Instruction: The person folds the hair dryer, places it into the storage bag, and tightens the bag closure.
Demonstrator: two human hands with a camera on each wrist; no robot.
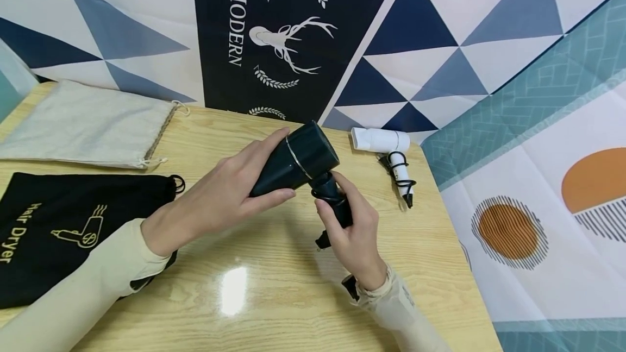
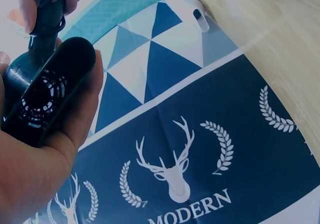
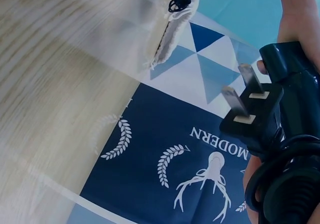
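Dryer (image 1: pixel 313 151), dark green, tilted above wooden surface (image 1: pixel 274 297); left hand's grip (image 1: pixel 235 178) wraps its barrel (image 1: pixel 279 167), right hand's grip (image 1: pixel 357 230) holds cord-wound handle (image 1: pixel 342 211). Two-pronged plug (image 3: pixel 254 109) juts beside handle. White dryer (image 1: pixel 379 139) lies beyond, to right; black bag (image 1: pixel 44 216) and pale bag (image 1: pixel 88 124) lie at left.

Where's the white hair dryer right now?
In the head view, the white hair dryer lies near the table's back right corner, to the right of the dark hair dryer.
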